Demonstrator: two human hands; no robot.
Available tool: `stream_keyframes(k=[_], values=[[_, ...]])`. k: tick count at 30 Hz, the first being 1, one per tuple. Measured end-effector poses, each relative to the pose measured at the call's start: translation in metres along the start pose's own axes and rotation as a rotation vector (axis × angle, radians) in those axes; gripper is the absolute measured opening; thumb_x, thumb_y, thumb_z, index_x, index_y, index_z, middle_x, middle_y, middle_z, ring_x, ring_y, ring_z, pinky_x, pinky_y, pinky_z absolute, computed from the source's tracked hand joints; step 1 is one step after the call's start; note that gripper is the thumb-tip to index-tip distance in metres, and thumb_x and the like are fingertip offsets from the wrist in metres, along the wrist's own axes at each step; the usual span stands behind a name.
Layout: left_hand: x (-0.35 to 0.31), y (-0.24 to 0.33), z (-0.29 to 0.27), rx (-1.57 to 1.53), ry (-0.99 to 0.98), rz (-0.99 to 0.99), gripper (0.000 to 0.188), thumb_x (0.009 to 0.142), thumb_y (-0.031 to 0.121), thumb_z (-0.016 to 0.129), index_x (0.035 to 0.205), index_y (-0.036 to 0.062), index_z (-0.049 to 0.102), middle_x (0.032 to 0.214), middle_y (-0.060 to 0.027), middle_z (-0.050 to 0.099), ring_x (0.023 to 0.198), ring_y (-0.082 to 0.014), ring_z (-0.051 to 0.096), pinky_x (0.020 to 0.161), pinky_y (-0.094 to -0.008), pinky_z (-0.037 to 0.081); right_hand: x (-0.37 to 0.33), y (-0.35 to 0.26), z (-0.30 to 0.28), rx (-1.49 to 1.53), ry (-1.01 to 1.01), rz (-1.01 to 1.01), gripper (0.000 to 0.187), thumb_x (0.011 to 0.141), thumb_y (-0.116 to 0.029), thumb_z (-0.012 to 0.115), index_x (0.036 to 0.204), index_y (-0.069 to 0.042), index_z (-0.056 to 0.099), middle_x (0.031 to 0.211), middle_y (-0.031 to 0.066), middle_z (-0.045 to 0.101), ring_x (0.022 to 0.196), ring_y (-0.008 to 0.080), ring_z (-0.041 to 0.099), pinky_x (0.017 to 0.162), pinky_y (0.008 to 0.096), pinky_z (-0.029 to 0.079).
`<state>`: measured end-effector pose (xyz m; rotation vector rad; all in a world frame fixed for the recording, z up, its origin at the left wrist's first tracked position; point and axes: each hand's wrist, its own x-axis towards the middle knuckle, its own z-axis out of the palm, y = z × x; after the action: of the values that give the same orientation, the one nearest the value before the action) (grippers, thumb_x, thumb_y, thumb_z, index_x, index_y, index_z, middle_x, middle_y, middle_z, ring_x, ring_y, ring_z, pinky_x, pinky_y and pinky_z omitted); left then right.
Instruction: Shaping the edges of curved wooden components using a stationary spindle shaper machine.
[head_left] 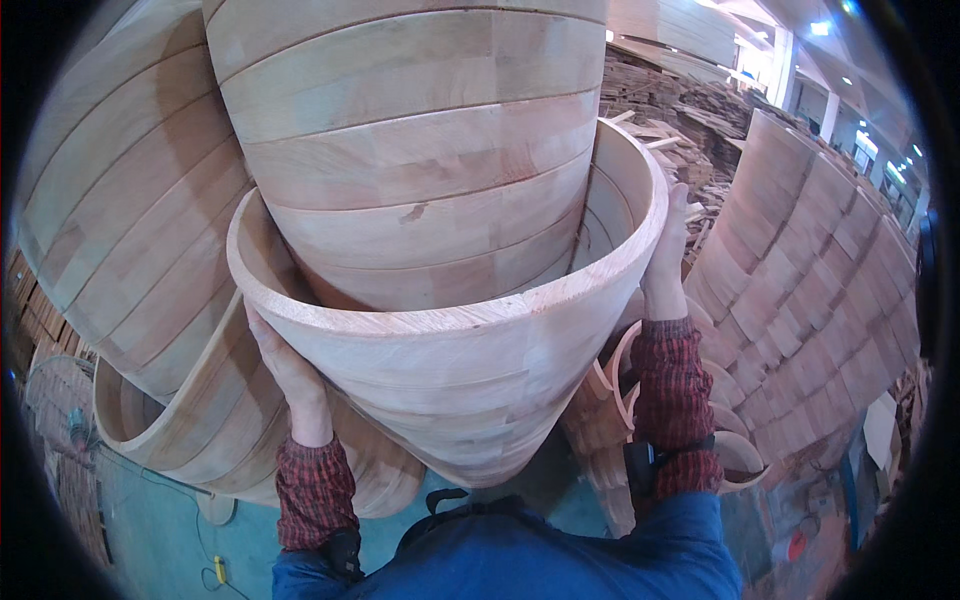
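A large pale wooden tub-shaped shell (460,365), built of glued strips, stands in front of me with its thick rim facing up. Rising out of it is a taller banded wooden shell (420,150), its lower end down inside the rim. My left hand (290,375) grips the outer left side of the front shell just under the rim, its fingers partly hidden by the wall. On the opposite side my right hand (668,260) holds the right edge, fingers up along the outside of the rim.
Another nested pair of wooden shells (130,210) leans at the left. Curved wooden pieces (605,400) stand beside my right forearm. At the right is a tall stack of curved panels (800,310), with a pile of scrap wood (680,115) behind. A cable with a yellow piece (220,570) lies on the green floor.
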<state>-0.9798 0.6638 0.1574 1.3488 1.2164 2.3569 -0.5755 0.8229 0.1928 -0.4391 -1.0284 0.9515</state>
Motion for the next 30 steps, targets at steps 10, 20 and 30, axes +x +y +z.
stream_keyframes(k=[10, 20, 30], values=[[0.003, -0.015, -0.013, -0.028, -0.046, -0.038, 0.086, 0.106, 0.067, 0.026, 0.163, 0.0027, 0.019, 0.166, -0.0149, 0.027, 0.153, -0.0276, 0.026, 0.124, -0.0413, 0.021, 0.002, 0.005, -0.009, -0.039, 0.000, 0.026, 0.085, 0.104, -0.069, 0.033, 0.152, 0.001, 0.041, 0.149, 0.0167, 0.051, 0.133, 0.0265, 0.052, 0.114, 0.0386, 0.040], [0.006, -0.018, -0.016, -0.047, -0.070, -0.056, 0.084, 0.106, 0.065, 0.025, 0.163, 0.0037, 0.017, 0.167, -0.0145, 0.025, 0.154, -0.0285, 0.024, 0.125, -0.0413, 0.019, 0.018, 0.016, -0.020, -0.035, -0.015, 0.154, 0.090, 0.102, -0.073, 0.030, 0.154, -0.001, 0.039, 0.148, 0.0182, 0.050, 0.133, 0.0279, 0.053, 0.111, 0.0389, 0.044], [0.004, -0.014, -0.016, -0.007, -0.053, -0.076, 0.083, 0.106, 0.066, 0.025, 0.163, 0.0048, 0.019, 0.165, -0.0133, 0.028, 0.152, -0.0284, 0.028, 0.124, -0.0414, 0.023, 0.020, 0.020, -0.022, -0.013, -0.041, 0.143, 0.088, 0.103, -0.071, 0.028, 0.155, 0.000, 0.037, 0.153, 0.0178, 0.046, 0.138, 0.0280, 0.048, 0.116, 0.0395, 0.038]])
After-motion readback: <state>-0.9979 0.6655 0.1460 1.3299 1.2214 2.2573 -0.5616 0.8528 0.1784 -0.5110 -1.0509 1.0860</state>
